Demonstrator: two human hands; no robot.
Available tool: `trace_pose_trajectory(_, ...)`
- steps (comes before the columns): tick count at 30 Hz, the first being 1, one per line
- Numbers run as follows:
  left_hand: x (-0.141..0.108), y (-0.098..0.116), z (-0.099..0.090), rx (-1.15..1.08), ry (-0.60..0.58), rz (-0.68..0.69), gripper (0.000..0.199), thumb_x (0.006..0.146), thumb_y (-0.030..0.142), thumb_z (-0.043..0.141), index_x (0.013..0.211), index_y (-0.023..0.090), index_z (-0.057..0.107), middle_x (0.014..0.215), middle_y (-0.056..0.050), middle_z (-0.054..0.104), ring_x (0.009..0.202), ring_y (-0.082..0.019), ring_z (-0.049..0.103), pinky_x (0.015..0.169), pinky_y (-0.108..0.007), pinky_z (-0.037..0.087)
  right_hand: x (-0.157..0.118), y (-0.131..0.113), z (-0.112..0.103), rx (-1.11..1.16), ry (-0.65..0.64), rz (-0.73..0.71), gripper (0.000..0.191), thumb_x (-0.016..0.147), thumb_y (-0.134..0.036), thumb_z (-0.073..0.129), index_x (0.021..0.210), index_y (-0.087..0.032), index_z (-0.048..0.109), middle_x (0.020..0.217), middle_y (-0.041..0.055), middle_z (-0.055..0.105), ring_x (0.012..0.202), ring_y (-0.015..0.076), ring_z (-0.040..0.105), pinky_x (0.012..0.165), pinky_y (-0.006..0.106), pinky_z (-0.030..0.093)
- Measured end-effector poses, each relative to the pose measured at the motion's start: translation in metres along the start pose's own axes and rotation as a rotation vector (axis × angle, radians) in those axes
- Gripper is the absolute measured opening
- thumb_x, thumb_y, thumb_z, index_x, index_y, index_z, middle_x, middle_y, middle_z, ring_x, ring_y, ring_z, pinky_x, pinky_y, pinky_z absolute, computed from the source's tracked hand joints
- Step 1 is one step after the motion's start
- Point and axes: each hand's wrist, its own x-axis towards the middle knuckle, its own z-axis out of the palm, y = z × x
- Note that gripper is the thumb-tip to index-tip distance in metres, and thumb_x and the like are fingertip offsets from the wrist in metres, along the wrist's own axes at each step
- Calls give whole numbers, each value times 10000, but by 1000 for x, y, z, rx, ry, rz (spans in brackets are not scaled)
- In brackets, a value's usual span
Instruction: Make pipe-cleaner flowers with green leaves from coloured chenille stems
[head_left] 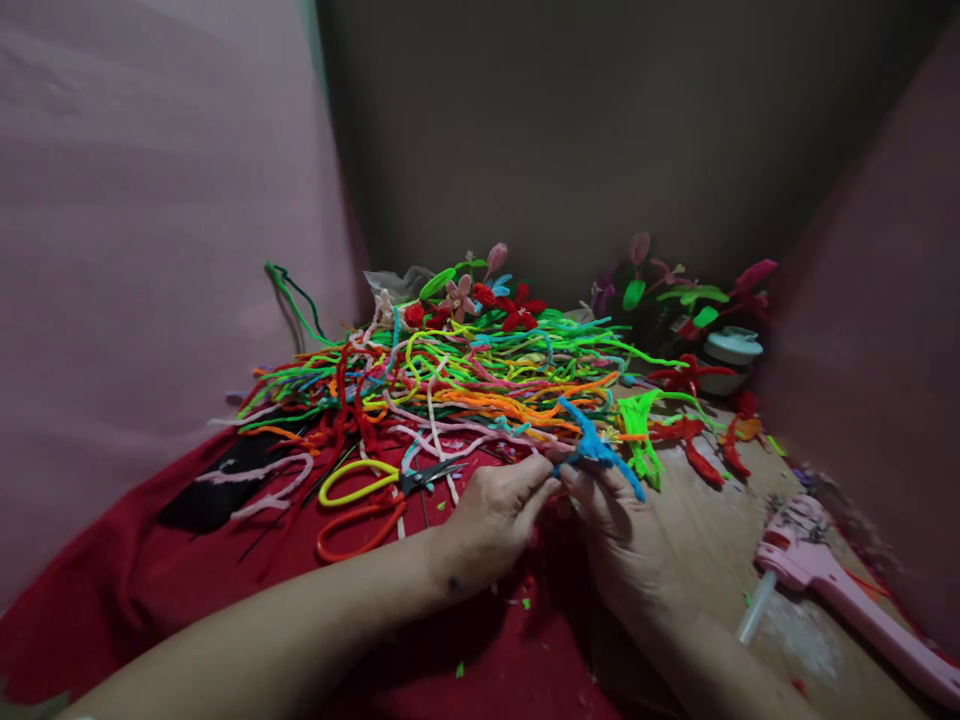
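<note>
A blue pipe-cleaner flower [596,447] with pointed petals is pinched between my two hands, just in front of the pile of pipe cleaners. My left hand [499,515] is closed at its lower left side, fingertips pressed together. On the other side, my right hand [619,525] grips it from below, its fingers partly hidden behind the petals. Scissors [405,482] with one yellow and one red handle lie left of my left hand, blades pointing toward it. A bright green pipe-cleaner piece [640,435] sits just beyond my right hand.
Many coloured pipe cleaners [487,370] are heaped across the back, with finished flowers [517,308] behind. At right, a pink glue gun [817,560] rests on a brown board [697,520]. Red curved pieces [701,455] and a pale-lidded jar [733,347] stand farther back. Red cloth [225,600] covers the left.
</note>
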Motion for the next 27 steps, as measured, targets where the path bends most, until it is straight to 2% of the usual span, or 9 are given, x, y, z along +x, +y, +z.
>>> trace_pose_trajectory(5,6,9,-1,-489,-53,-336,227,848,334,468,727,156,541,517,69,380,428,-48,305,414,-168,251,0,-12,6,46,-58,79,141,693,-292,698,830,-271,721,879,9,721,841,244,648,728,350,522)
trace_pose_trajectory(9,8,13,-4,-828,-112,-566,240,790,384,563,719,160,512,460,94,364,335,-19,236,348,-148,183,0,-15,10,85,-48,95,159,702,-287,686,859,-271,710,885,7,715,824,224,650,742,365,527)
trace_pose_trajectory(14,8,4,-6,-1195,-243,-616,236,810,343,574,692,167,470,458,97,362,312,-11,180,317,-132,201,3,-9,6,36,-54,50,172,755,-274,641,915,-247,701,916,17,692,827,183,614,781,320,487)
trace_pose_trajectory(18,9,-5,-7,-1351,-352,-649,136,833,262,540,750,155,519,437,103,333,305,-20,142,296,-132,220,4,-5,0,64,-78,87,136,754,-257,651,879,-244,703,643,-32,620,624,117,557,641,234,463)
trace_pose_trajectory(20,10,-6,-9,-1345,-407,-645,142,828,270,541,757,147,531,436,105,318,305,-19,133,294,-136,224,4,-4,0,73,-65,61,110,745,-238,652,840,-236,706,628,-29,615,626,121,559,644,237,463)
trace_pose_trajectory(22,11,-4,-11,-1237,-415,-626,203,827,338,539,763,145,536,454,101,330,308,-19,163,301,-143,240,4,-7,3,66,-47,23,99,736,-230,649,819,-232,704,667,-16,641,652,136,576,660,255,473)
trace_pose_trajectory(24,11,1,-12,-986,-335,-561,255,821,396,534,768,146,540,489,80,391,322,-27,263,326,-153,272,3,-12,7,70,-43,16,104,732,-251,643,821,-235,694,710,-7,663,668,153,591,661,276,485)
trace_pose_trajectory(27,8,6,-10,-473,-134,-323,206,821,354,537,826,151,571,610,27,522,465,-70,466,448,-181,371,2,-22,12,73,-36,35,142,726,-288,639,850,-238,685,804,12,691,748,196,620,697,321,498)
